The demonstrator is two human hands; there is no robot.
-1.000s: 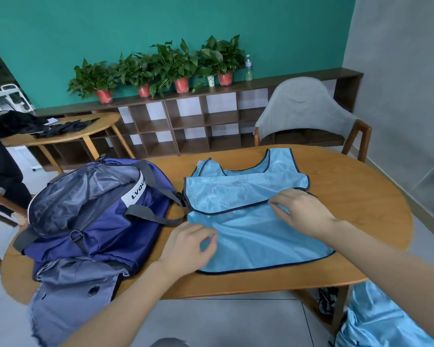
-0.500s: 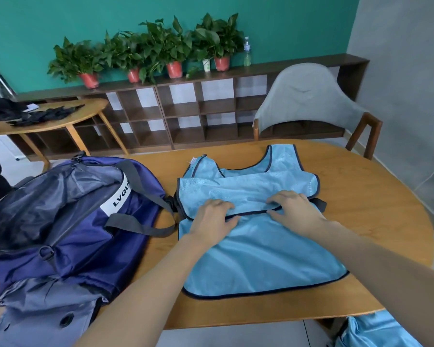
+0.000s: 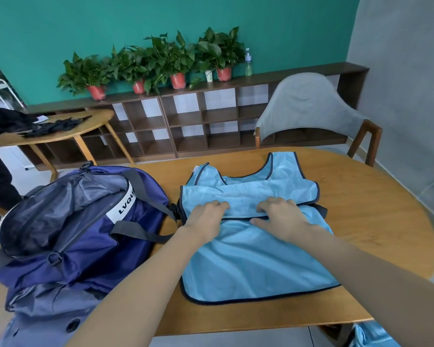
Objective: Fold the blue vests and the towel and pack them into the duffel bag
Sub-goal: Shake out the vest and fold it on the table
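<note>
Head view now shows both hands side by side on the dark-trimmed hem that crosses the middle of the blue vest (image 3: 256, 254), where 1 second ago they were spread apart: the left hand (image 3: 206, 216) was down at the vest's near-left edge and the right hand (image 3: 283, 219) sat alone at the hem. The left has since travelled up and inward to join it. Both hands lie knuckles-up with fingers loosely bent, their tips pressing the hem line; whether any cloth is pinched beneath them I cannot tell.

The vest lies flat at the middle of the wooden table (image 3: 376, 221), neck and shoulder straps at the far end, rounded hem at the near edge. A lighter panel overlaps its upper half, so either a second vest or a turned-over layer is involved; which of the 2 is unclear.

The duffel bag (image 3: 80, 234), navy with grey straps, sits just left of the vest, its strap touching the vest's left edge, top gaping.

Judging by the paired hands, a fold along this line is being set or pressed flat, so folding is early and nothing blue shows inside the bag. More blue fabric (image 3: 371, 336) hangs below the table's near-right edge. No towel is identifiable.
</note>
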